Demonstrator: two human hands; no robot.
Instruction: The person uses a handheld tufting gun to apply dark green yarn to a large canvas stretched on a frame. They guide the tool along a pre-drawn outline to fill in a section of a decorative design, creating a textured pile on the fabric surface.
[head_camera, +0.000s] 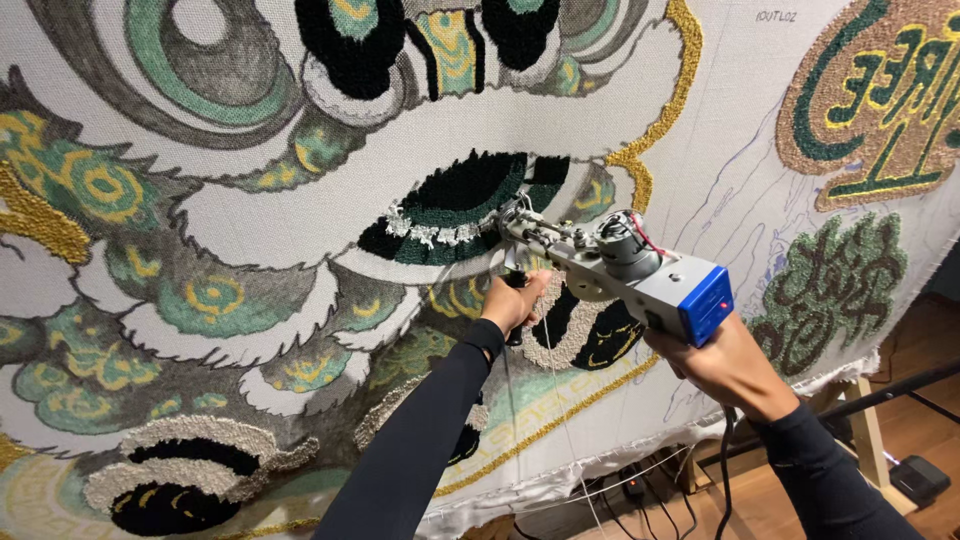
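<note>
A grey tufting gun (610, 268) with a blue rear block is pressed nose-first against a large stretched cloth (300, 210) tufted with a green, black, gold and white pattern. Its needle touches a black and dark green patch (455, 205) edged with white loops. My left hand (512, 300) grips the gun's front handle just below the nose. Behind the blue block, my right hand (728, 365) holds the rear grip. Both arms wear dark long sleeves. A thin white yarn (556, 400) runs down from the gun.
The cloth's right part shows bare fabric with blue drawn lines (735, 190) and green and gold tufted shapes (880, 90). Below are the wooden frame leg (862, 425), a dark metal bar (890, 393), cables and a black box (918, 478) on the wooden floor.
</note>
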